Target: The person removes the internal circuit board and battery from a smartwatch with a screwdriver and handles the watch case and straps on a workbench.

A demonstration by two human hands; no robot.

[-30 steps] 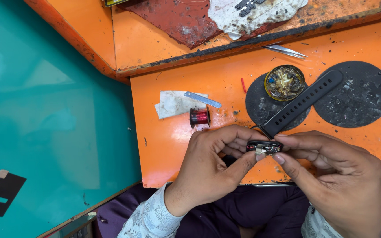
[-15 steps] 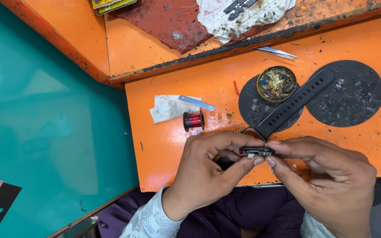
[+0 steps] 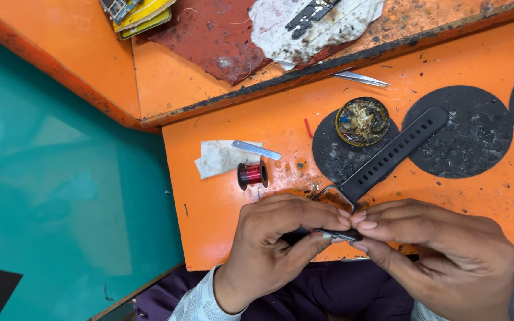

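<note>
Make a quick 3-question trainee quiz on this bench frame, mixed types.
1. True or false: both hands pinch one small dark part between their fingers.
2. Which thing lies beside the white scrap of paper? A) a red spool of wire B) a hammer C) a cup
3. Fill in: the black watch strap lies across dark round ____ on the orange bench.

Key
1. True: the left hand and right hand meet on the small dark part.
2. A: the red spool of wire sits just below the white scrap of paper.
3. Pads: the black watch strap crosses the dark round pads on the orange bench.
</note>
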